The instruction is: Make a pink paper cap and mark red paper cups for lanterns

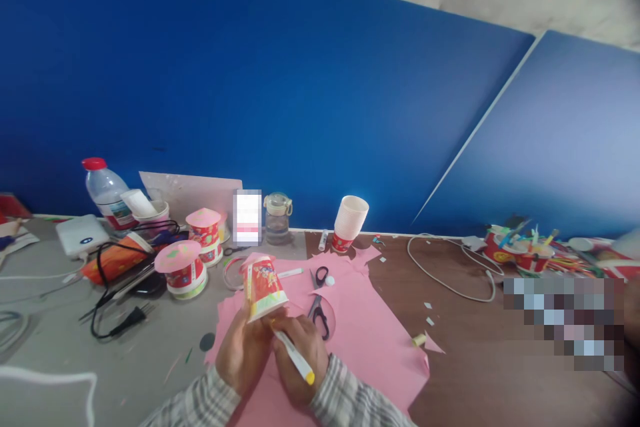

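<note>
My left hand (243, 350) is wrapped round a red and white paper cup (265, 288) with pink paper at its upper end, tilted over the pink sheets. A white marker with a yellow end cap (297, 355) is gripped in my right hand (299, 350), its tip up against the lower end of the cup and hidden by the fingers. Under both hands lie pink paper sheets (370, 340). Just beyond my right hand, black-handled scissors (319, 315) rest on the paper, near a second pair (321, 275). Another slim white marker (291, 273) lies behind the cup.
Two red cups with pink paper tops (181, 270) stand left, near a power plug (133, 321) and black cable. Stacked white cups (351, 215), a glass jar (277, 219) and a plastic bottle (107, 193) line the blue partition (300, 93). Cups of pens (534, 257) stand right.
</note>
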A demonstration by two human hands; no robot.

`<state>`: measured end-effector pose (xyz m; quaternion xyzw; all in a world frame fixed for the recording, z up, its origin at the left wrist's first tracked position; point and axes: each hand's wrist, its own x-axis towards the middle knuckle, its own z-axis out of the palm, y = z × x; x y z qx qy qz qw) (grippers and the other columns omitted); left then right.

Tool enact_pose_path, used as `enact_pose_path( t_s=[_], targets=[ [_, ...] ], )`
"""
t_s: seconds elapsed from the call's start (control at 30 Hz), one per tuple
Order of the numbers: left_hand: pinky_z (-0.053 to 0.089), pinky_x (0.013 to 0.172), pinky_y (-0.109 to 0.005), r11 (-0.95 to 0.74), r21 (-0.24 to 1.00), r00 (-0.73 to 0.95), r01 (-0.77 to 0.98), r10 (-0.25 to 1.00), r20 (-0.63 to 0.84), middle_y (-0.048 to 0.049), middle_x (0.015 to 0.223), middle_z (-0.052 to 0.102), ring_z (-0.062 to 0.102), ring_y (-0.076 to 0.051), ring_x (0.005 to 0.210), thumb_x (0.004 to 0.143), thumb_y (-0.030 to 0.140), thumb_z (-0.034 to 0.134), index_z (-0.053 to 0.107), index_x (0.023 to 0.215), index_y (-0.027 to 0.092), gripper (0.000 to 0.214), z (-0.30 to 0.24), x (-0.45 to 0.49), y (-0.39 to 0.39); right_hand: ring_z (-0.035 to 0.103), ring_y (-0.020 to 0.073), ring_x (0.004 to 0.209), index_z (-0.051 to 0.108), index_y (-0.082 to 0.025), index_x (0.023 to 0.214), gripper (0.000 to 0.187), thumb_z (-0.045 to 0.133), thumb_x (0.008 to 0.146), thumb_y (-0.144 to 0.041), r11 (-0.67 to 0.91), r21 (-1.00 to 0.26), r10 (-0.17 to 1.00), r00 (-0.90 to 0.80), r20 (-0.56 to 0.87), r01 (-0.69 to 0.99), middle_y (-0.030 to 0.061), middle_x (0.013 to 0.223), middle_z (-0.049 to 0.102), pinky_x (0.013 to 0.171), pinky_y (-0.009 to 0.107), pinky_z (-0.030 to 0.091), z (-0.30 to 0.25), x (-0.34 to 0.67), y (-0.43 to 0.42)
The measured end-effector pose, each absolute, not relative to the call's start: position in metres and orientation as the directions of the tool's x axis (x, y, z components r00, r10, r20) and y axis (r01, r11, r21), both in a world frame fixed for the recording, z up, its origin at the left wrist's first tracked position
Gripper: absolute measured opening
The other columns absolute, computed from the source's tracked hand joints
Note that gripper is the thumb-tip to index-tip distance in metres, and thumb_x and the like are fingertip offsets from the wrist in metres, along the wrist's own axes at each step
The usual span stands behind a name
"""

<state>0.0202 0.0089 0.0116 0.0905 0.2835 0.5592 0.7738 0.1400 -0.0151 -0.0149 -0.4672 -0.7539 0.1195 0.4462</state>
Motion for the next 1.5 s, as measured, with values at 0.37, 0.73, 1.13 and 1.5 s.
enact_pose_path(
  t_s=[0.37,0.73,1.13,1.5],
  targets=[
    [0.05,0.06,-0.044,0.279,0.506,0.122,-0.816,0.939,-0.32,-0.0153,0.061,0.073,0.064,-0.032,0.061,0.058,0.049,0.052,0.066,0.076,0.01,0.046,0.021,0.015,0.014,0.063,0.0176,0.063,0.059,-0.027,0.093,0.016,0.051,0.079,-0.027,0.602,-0.325,0.734,-0.346,0.584,0.73,-0.0004,0.078,0.069,0.062,0.025,0.047,-0.009,0.145,-0.007],
    [0.053,0.05,-0.038,0.113,0.521,-0.054,-0.846,0.954,-0.295,-0.0119,0.059,0.074,0.063,-0.024,0.048,0.062,0.047,0.05,0.064,0.083,0.01,0.045,0.004,-0.01,0.042,0.062,0.0206,0.073,0.059,-0.023,0.091,0.016,0.052,0.076,-0.02,0.406,-0.231,0.743,-0.172,0.647,0.884,0.0039,0.08,0.066,0.083,0.038,0.035,-0.023,0.179,0.033],
    [0.052,0.041,-0.036,0.132,0.501,-0.047,-0.855,0.943,-0.329,-0.0116,0.052,0.072,0.06,-0.022,0.04,0.062,0.047,0.049,0.066,0.073,0.01,0.043,0.005,-0.014,0.051,0.059,0.0239,0.082,0.061,-0.02,0.091,0.026,0.047,0.071,-0.011,0.297,-0.3,0.834,-0.094,0.544,0.907,0.0069,0.089,0.066,0.073,0.035,0.046,-0.005,0.196,0.048],
    [0.049,0.036,-0.032,0.087,0.527,-0.09,-0.845,0.949,-0.302,-0.0093,0.048,0.069,0.057,-0.021,0.034,0.064,0.043,0.048,0.065,0.073,0.011,0.038,0.006,-0.013,0.051,0.059,0.0205,0.089,0.058,-0.016,0.099,0.021,0.055,0.082,-0.028,0.567,-0.146,0.815,-0.525,0.246,0.811,0.0047,0.101,0.062,0.077,0.037,0.049,0.004,0.12,0.096]
  ],
)
